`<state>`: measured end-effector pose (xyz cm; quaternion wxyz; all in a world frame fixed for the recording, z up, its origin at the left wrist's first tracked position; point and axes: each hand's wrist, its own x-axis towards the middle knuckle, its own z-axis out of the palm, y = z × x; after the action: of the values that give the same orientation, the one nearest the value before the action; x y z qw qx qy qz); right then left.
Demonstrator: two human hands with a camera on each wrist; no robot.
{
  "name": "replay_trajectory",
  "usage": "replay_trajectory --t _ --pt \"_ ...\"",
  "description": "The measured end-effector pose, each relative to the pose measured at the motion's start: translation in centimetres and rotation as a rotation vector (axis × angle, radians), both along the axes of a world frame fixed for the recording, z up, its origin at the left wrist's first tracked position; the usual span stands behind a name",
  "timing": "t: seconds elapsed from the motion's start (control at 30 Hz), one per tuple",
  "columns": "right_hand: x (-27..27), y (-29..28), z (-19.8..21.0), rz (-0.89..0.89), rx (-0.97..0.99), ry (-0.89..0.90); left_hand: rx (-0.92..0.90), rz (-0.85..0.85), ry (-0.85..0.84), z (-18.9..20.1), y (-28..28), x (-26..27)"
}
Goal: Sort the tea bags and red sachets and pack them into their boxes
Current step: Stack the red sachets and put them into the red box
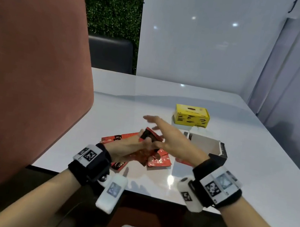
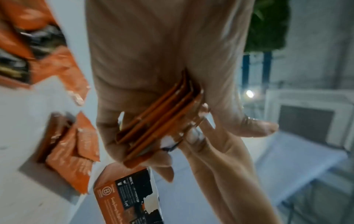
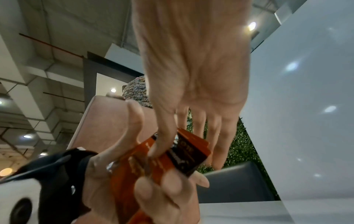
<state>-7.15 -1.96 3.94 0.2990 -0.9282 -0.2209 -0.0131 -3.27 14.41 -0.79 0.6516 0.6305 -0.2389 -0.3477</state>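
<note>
left hand (image 1: 130, 145): grip holds a stack of red sachets (image 1: 148, 138) above the surface (image 1: 254, 167) | right hand (image 1: 172, 138): fingers straight, thumb on the stack | loose sachets (image 1: 159, 161) beneath | open box (image 1: 206, 144) just right | yellow box (image 1: 191, 115) behind

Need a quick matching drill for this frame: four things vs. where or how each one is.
Things:
1. stack of red sachets
2. yellow tea box
3. open red sachet box
4. loose red sachets

Place or state:
A. gripped in the left hand
B. lying flat on the white table
C. closed, at the far side of the things
D. empty inside as far as shows, beyond the right hand

Pairs: 1-A, 2-C, 3-D, 4-B
</note>
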Motion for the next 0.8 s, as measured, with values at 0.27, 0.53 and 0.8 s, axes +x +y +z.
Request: replay_trajectory --t 0.27,0.53,0.8 --pt "-0.2 -6.3 3.3 -0.186 -0.115 -0.16 0.102 -0.054 -0.208 3.1 -7.7 2.4" --pt "1.3 -14.4 2.7 -0.35 -0.712 -0.134 0.65 -0.134 -0.735 2.3 -12.0 4.1" --pt "2.7 -12.7 -1.8 -0.089 -0.835 0.008 0.727 -0.085 -0.766 0.4 -13.6 5.0"
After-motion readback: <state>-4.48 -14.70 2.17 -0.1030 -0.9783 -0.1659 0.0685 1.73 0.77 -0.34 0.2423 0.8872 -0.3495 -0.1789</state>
